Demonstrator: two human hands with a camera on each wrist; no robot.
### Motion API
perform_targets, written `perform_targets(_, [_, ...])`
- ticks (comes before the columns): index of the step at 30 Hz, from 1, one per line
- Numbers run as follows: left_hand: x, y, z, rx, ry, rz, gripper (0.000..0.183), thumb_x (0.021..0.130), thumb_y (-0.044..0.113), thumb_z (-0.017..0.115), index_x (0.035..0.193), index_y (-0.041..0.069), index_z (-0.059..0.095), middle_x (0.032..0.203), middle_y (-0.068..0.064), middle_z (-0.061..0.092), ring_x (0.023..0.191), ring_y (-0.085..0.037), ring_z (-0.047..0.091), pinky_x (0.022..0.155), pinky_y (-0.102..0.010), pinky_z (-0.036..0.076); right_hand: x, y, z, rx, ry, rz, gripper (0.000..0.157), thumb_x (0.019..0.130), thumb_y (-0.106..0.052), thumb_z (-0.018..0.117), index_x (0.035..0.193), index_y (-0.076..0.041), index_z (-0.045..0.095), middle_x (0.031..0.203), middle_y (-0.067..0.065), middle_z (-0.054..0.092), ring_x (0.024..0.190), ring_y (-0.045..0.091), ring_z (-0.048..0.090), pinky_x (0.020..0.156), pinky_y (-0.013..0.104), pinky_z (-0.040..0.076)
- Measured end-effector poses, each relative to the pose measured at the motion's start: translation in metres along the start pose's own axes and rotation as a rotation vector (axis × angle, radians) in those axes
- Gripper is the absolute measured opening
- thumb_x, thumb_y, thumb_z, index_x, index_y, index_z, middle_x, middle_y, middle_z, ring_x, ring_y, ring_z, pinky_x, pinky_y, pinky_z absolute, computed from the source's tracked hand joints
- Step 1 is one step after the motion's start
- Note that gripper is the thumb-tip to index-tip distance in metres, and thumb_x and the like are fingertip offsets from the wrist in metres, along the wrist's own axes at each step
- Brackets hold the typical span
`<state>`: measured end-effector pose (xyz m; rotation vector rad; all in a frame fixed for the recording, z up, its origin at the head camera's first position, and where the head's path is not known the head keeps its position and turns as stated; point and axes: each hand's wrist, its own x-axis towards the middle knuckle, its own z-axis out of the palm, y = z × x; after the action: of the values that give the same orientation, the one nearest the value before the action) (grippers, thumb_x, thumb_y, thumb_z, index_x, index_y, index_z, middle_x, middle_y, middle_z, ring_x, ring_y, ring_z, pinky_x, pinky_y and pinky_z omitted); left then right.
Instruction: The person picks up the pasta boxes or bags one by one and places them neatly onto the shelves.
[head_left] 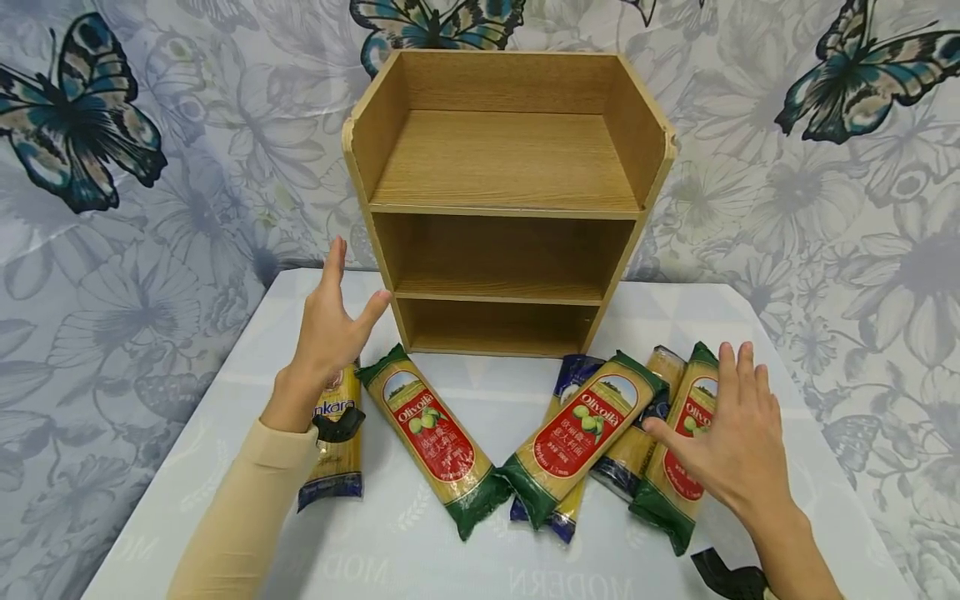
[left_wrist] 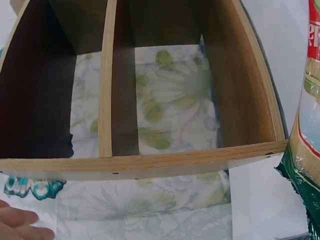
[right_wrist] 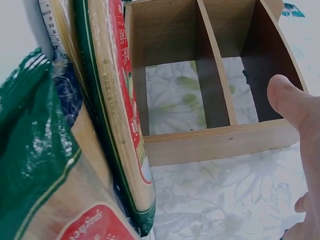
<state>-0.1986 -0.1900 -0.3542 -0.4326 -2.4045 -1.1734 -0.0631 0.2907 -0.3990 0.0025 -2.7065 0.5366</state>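
Note:
My left hand [head_left: 330, 329] is held up with fingers straight and thumb spread, left of the wooden shelf unit [head_left: 506, 212] and above a yellow pasta pack [head_left: 337, 442] marked "nkara". Its fingertips [left_wrist: 20, 222] enter the left wrist view at the lower left. My right hand [head_left: 738, 442] is spread flat, overlapping a green-ended Oltolti spaghetti pack [head_left: 682, 442] in the head view; its thumb [right_wrist: 287, 97] shows in the right wrist view. Both hands hold nothing. A second Oltolti pack [head_left: 435, 433] slants left of centre. A third [head_left: 581, 429] lies across a blue-ended pack [head_left: 562, 521].
Another blue-ended pasta pack [head_left: 626, 458] lies between the right-hand packs. The shelf unit has three levels and stands at the back of the white table [head_left: 420, 567]. Behind it hangs a floral backdrop [head_left: 750, 208] with butterflies. Black straps circle both wrists.

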Motion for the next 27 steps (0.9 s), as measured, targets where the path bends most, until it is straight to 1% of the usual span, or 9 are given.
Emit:
perform_targets(2, [0.004, -0.002, -0.002, -0.038, 0.022, 0.010, 0.094, 0.096, 0.044, 0.067, 0.164, 0.007, 0.012, 0.165, -0.011, 0.023, 0.150, -0.027, 0.027, 0.122, -0.044, 0.022, -0.001, 0.001, 0.001, 0.010, -0.010, 0.018, 0.133, 0.071, -0.063, 0.083, 0.163, -0.001, 0.008, 0.167, 0.025, 0.002, 0.146, 0.060, 0.009, 0.113, 0.074, 0.009])
perform_targets(4, [0.009, -0.004, -0.004, -0.077, 0.019, 0.007, 0.091, 0.098, 0.039, 0.067, 0.164, 0.009, 0.012, 0.166, -0.007, 0.022, 0.150, -0.022, 0.025, 0.122, -0.038, 0.020, -0.002, 0.002, 0.003, 0.016, -0.022, 0.040, 0.134, 0.071, -0.063, 0.083, 0.162, -0.001, 0.006, 0.167, 0.026, 0.001, 0.146, 0.060, 0.009, 0.114, 0.073, 0.008])
perform_targets(10, [0.026, -0.007, -0.012, -0.199, -0.054, -0.039, 0.090, 0.099, 0.023, 0.068, 0.164, 0.008, 0.008, 0.168, -0.006, 0.015, 0.152, -0.017, 0.018, 0.122, -0.033, 0.018, -0.007, 0.005, 0.006, 0.015, -0.037, 0.107, 0.137, 0.071, -0.063, 0.084, 0.162, 0.000, 0.004, 0.166, 0.028, 0.000, 0.144, 0.063, 0.010, 0.114, 0.072, 0.010])
perform_targets(13, [0.035, -0.007, -0.011, -0.231, -0.088, -0.066, 0.093, 0.099, 0.024, 0.069, 0.164, 0.008, 0.005, 0.169, -0.006, 0.013, 0.153, -0.016, 0.017, 0.122, -0.031, 0.018, -0.010, 0.007, 0.008, 0.007, -0.035, 0.130, 0.136, 0.071, -0.063, 0.083, 0.162, 0.001, 0.004, 0.165, 0.030, 0.001, 0.142, 0.065, 0.012, 0.112, 0.075, 0.013])
perform_targets(16, [0.043, -0.007, -0.009, -0.300, -0.099, -0.086, 0.093, 0.099, 0.025, 0.069, 0.164, 0.010, 0.004, 0.169, -0.007, 0.012, 0.153, -0.016, 0.017, 0.121, -0.029, 0.019, -0.014, 0.008, 0.010, -0.003, -0.039, 0.158, 0.136, 0.073, -0.064, 0.082, 0.162, 0.002, 0.003, 0.164, 0.032, 0.002, 0.140, 0.066, 0.014, 0.110, 0.076, 0.016])
perform_targets(18, [0.046, -0.007, -0.007, -0.345, -0.082, -0.092, 0.092, 0.099, 0.025, 0.069, 0.164, 0.010, 0.006, 0.169, -0.007, 0.014, 0.153, -0.018, 0.019, 0.121, -0.030, 0.021, -0.017, 0.009, 0.011, -0.014, -0.049, 0.185, 0.136, 0.073, -0.064, 0.082, 0.161, 0.002, 0.002, 0.164, 0.033, 0.002, 0.140, 0.067, 0.016, 0.108, 0.077, 0.018])
perform_targets(22, [0.050, -0.009, -0.003, -0.398, -0.006, -0.087, 0.087, 0.097, 0.024, 0.071, 0.163, 0.008, 0.017, 0.166, -0.010, 0.025, 0.150, -0.024, 0.029, 0.119, -0.032, 0.028, -0.021, 0.012, 0.015, -0.022, -0.060, 0.222, 0.137, 0.074, -0.064, 0.082, 0.161, 0.003, 0.000, 0.163, 0.036, 0.003, 0.141, 0.065, 0.017, 0.107, 0.077, 0.020])
perform_targets(24, [0.052, -0.010, -0.001, -0.414, 0.028, -0.089, 0.085, 0.096, 0.024, 0.072, 0.162, 0.007, 0.022, 0.164, -0.010, 0.030, 0.149, -0.024, 0.033, 0.118, -0.034, 0.031, -0.023, 0.013, 0.016, -0.015, -0.056, 0.229, 0.136, 0.074, -0.062, 0.083, 0.160, 0.005, 0.001, 0.162, 0.037, 0.006, 0.143, 0.061, 0.016, 0.109, 0.075, 0.020])
perform_targets(27, [0.055, -0.012, 0.002, -0.448, 0.049, -0.092, 0.086, 0.094, 0.022, 0.075, 0.161, 0.006, 0.025, 0.162, -0.010, 0.034, 0.147, -0.023, 0.036, 0.117, -0.036, 0.033, -0.027, 0.015, 0.018, 0.005, -0.053, 0.242, 0.135, 0.075, -0.059, 0.083, 0.160, 0.006, 0.002, 0.161, 0.039, 0.010, 0.146, 0.057, 0.016, 0.111, 0.072, 0.020])
